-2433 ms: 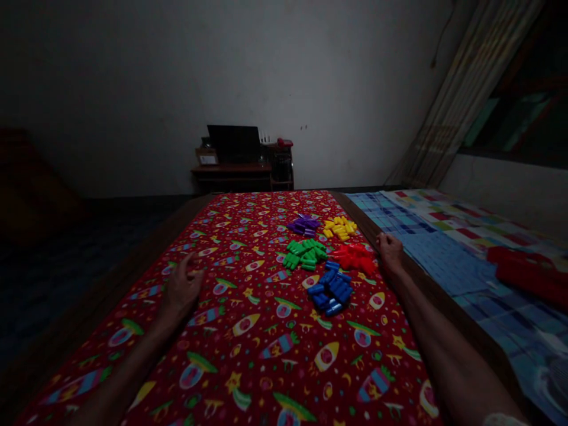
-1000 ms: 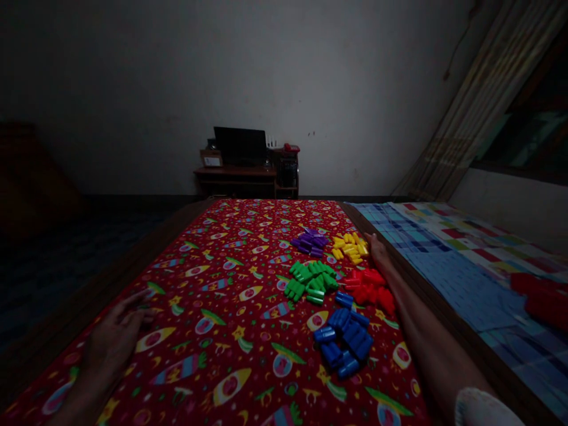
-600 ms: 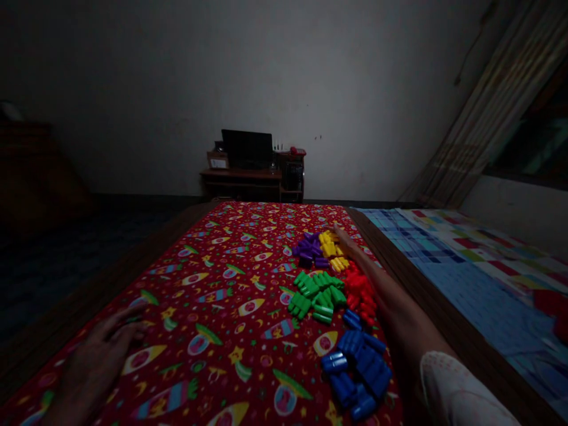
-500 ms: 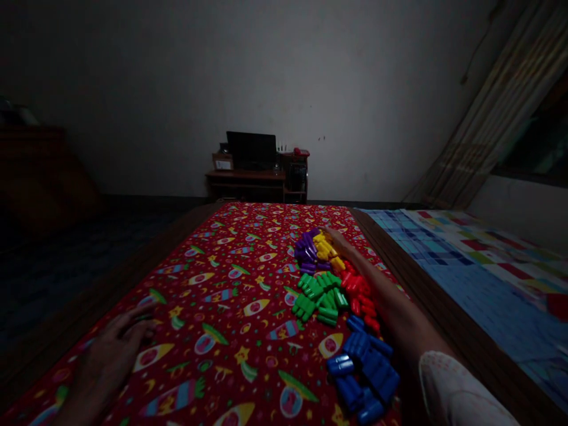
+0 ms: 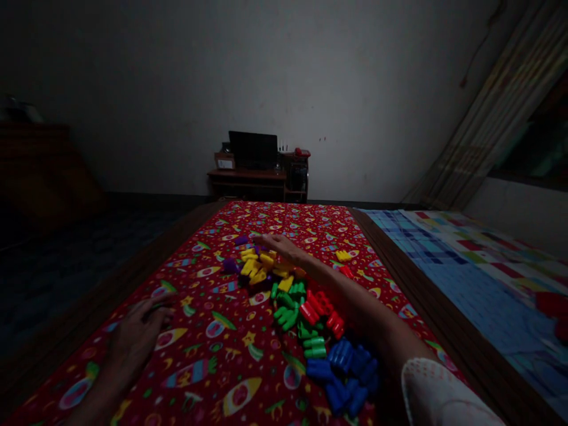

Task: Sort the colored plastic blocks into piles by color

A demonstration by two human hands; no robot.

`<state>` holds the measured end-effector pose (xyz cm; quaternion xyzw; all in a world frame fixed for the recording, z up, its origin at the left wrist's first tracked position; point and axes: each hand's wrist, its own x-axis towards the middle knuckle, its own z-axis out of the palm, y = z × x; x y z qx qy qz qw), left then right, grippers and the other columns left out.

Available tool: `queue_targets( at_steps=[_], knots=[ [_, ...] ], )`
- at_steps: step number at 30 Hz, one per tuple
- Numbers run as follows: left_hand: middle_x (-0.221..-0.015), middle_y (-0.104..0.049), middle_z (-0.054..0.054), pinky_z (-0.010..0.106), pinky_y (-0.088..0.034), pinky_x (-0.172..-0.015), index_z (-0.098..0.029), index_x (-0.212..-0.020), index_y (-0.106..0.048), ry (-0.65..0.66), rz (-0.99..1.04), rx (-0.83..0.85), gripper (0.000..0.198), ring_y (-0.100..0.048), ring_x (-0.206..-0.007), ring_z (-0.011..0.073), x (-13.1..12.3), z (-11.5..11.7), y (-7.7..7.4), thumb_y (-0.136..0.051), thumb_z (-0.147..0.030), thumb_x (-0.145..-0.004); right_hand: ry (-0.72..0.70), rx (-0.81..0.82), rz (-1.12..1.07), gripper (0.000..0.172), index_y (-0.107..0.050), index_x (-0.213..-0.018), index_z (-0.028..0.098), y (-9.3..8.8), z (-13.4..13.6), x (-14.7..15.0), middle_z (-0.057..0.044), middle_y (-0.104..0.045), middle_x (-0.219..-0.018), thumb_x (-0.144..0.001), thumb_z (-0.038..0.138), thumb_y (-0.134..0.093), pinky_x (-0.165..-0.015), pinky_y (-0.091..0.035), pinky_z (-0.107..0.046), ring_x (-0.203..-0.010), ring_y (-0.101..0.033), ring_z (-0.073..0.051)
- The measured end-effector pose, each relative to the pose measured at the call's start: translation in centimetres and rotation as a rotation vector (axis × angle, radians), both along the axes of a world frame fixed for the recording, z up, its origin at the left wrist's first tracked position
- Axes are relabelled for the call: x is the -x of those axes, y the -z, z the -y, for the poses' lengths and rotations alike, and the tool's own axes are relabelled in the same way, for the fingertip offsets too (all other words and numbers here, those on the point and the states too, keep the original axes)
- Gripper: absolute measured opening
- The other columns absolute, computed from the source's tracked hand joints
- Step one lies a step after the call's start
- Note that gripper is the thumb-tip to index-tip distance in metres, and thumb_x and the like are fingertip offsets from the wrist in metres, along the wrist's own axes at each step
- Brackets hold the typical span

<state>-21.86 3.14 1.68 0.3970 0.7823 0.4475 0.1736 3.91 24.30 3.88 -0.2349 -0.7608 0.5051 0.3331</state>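
Observation:
Small plastic blocks lie on a red cloth with a rocket print (image 5: pixel 213 367). My right hand (image 5: pixel 280 247) lies stretched out flat, fingers open, against the yellow blocks (image 5: pixel 260 267) and purple blocks (image 5: pixel 234 259); my forearm runs along the green blocks (image 5: pixel 295 313) and red blocks (image 5: pixel 322 307). Blue blocks (image 5: pixel 344 373) sit by my elbow. A few yellow and red blocks (image 5: pixel 344 260) lie behind the arm. My left hand (image 5: pixel 137 334) rests palm down on the cloth at the left, fingers spread.
A wooden edge (image 5: pixel 426 313) borders the cloth on the right, with a chequered blue cloth (image 5: pixel 470 278) beyond it. At the far wall stands a low desk (image 5: pixel 257 177) with a dark screen. A curtain (image 5: pixel 488 112) hangs at the right. The room is dim.
My right hand and forearm have swept leftward across the cloth, pushing the sorted colour piles together and toward the middle. The left hand has stayed in place.

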Motion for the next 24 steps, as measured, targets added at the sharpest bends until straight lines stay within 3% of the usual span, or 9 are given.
queue_targets(
  at_steps=[2, 7, 9, 11, 13, 15, 17, 20, 24],
  knots=[
    [-0.078, -0.064, -0.001, 0.029, -0.056, -0.066, -0.019, -0.093, -0.064, 0.039, -0.036, 0.002, 0.034, -0.065, -0.066, 0.0176, 0.7, 0.0, 0.5, -0.051, -0.035, -0.067, 0.095, -0.027, -0.064, 0.067, -0.073, -0.101, 0.022, -1.2, 0.1, -2.8, -0.006, -0.071, -0.106, -0.078, 0.077, -0.043, -0.098, -0.043, -0.039, -0.106, -0.061, -0.023],
    [-0.091, -0.066, 0.003, 0.037, -0.055, -0.08, -0.019, -0.105, -0.062, 0.133, -0.301, -0.065, 0.033, -0.066, -0.085, 0.0226, 1.2, -0.5, 2.1, -0.045, -0.032, -0.08, 0.756, -0.057, 0.094, 0.061, -0.073, -0.091, 0.018, -0.4, 1.5, -15.9, -0.008, -0.072, -0.088, -0.08, 0.072, -0.046, -0.088, -0.047, -0.039, -0.099, -0.063, -0.027],
    [-0.11, -0.065, 0.008, 0.043, -0.048, -0.097, -0.017, -0.109, -0.061, 0.194, -0.522, -0.229, 0.033, -0.061, -0.106, 0.026, -1.4, -0.2, 1.9, -0.043, -0.03, -0.084, 0.861, -0.031, 0.192, 0.059, -0.073, -0.088, 0.017, 1.3, 2.8, -19.9, -0.006, -0.07, -0.074, -0.08, 0.069, -0.046, -0.076, -0.049, -0.036, -0.087, -0.064, -0.026],
    [-0.122, -0.061, 0.01, 0.044, -0.042, -0.104, -0.018, -0.121, -0.057, 0.438, -0.65, -0.401, 0.037, -0.055, -0.118, 0.0261, -6.4, 0.9, 1.2, -0.041, -0.028, -0.089, 0.854, -0.022, 0.221, 0.058, -0.073, -0.087, 0.017, 2.9, 4.1, -21.4, -0.004, -0.068, -0.069, -0.082, 0.067, -0.045, -0.07, -0.049, -0.033, -0.078, -0.063, -0.024],
    [-0.137, -0.054, 0.009, 0.044, -0.035, -0.11, -0.022, -0.132, -0.051, 0.789, -0.754, -0.489, 0.041, -0.043, -0.132, 0.0247, -12.8, 2.5, 0.2, -0.041, -0.027, -0.092, 0.779, 0.0, 0.204, 0.058, -0.074, -0.088, 0.018, 4.0, 5.2, -20.4, -0.004, -0.067, -0.068, -0.082, 0.067, -0.043, -0.066, -0.048, -0.032, -0.072, -0.062, -0.022],
    [-0.142, -0.05, 0.005, 0.049, -0.027, -0.114, -0.028, -0.133, -0.05, 1.213, -0.894, -0.585, 0.044, -0.035, -0.137, 0.0257, -19.4, 4.2, -0.6, -0.048, -0.042, -0.091, 0.686, 0.038, 0.155, 0.063, -0.074, -0.093, 0.018, 4.6, 5.9, -17.8, -0.004, -0.067, -0.07, -0.081, 0.07, -0.04, -0.066, -0.048, -0.033, -0.069, -0.061, -0.021],
    [-0.143, -0.049, 0.003, 0.049, -0.024, -0.115, -0.028, -0.127, -0.056, 1.456, -0.958, -0.626, 0.044, -0.032, -0.139, 0.0254, -24.6, 5.2, -0.8, -0.049, -0.051, -0.09, 0.591, 0.069, 0.103, 0.069, -0.074, -0.097, 0.018, 4.7, 6.4, -14.7, -0.006, -0.069, -0.076, -0.079, 0.075, -0.038, -0.072, -0.05, -0.036, -0.074, -0.063, -0.022],
    [-0.123, -0.061, 0.003, 0.048, -0.021, -0.117, -0.024, -0.1, -0.068, 1.523, -1.021, -0.664, 0.023, -0.046, -0.126, 0.0219, -28.5, 4.9, -0.2, -0.051, -0.037, -0.092, 0.417, 0.111, 0.032, 0.073, -0.074, -0.099, 0.021, 4.4, 7.1, -10.5, -0.007, -0.072, -0.094, -0.075, 0.081, -0.039, -0.09, -0.047, -0.041, -0.096, -0.063, -0.026],
    [-0.113, -0.063, 0.002, 0.046, -0.017, -0.119, -0.022, -0.096, -0.067, 1.399, -1.109, -0.713, 0.018, -0.05, -0.119, 0.0186, -27.5, 3.0, 0.9, -0.05, -0.023, -0.093, 0.172, 0.255, -0.111, 0.078, -0.071, -0.108, 0.024, 2.9, 7.7, -7.3, -0.009, -0.07, -0.111, -0.077, 0.083, -0.031, -0.098, -0.043, -0.045, -0.109, -0.06, -0.027]
  ],
)
